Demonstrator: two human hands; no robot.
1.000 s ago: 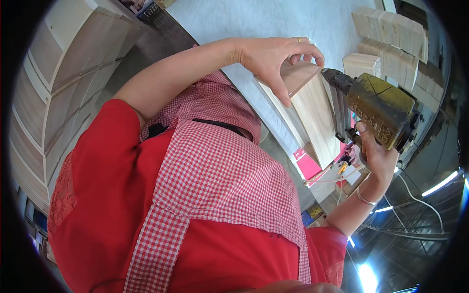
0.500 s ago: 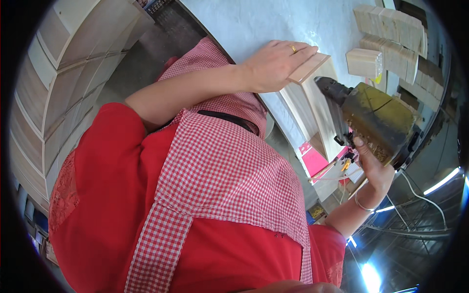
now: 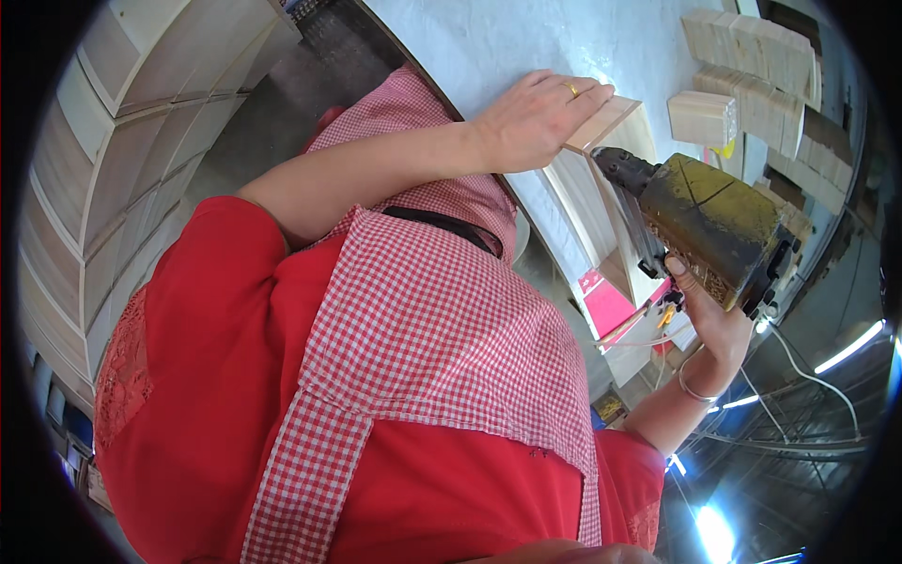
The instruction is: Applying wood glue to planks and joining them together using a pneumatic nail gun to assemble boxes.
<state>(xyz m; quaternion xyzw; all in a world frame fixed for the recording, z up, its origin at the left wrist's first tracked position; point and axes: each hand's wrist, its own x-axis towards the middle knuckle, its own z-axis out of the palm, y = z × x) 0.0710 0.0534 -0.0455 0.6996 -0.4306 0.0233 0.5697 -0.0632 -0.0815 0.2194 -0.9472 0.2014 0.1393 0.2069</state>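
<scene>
My left hand (image 3: 537, 122), a ring on one finger, is closed over the near end of an open wooden box (image 3: 606, 125) on the pale worktop (image 3: 479, 47). In my right hand (image 3: 712, 320) is a pneumatic nail gun (image 3: 711, 214), worn yellow and black, its grip mostly hidden behind its body. The gun's dark nose points toward the box's corner beside my left fingers and appears to touch the edge there. Its slim magazine runs along the box's side.
Rows of small wooden boards (image 3: 752, 42) stand at the far right of the worktop, with a separate wood block (image 3: 703, 117) beside them. A pink sheet (image 3: 609, 310) lies past the box. Stacked wooden boxes (image 3: 150, 160) rise on my left. A pale air hose (image 3: 817, 371) hangs at right.
The nail gun and my right hand have shifted left, bringing the nose to the box's corner. The box and my left hand have moved slightly to the right.
</scene>
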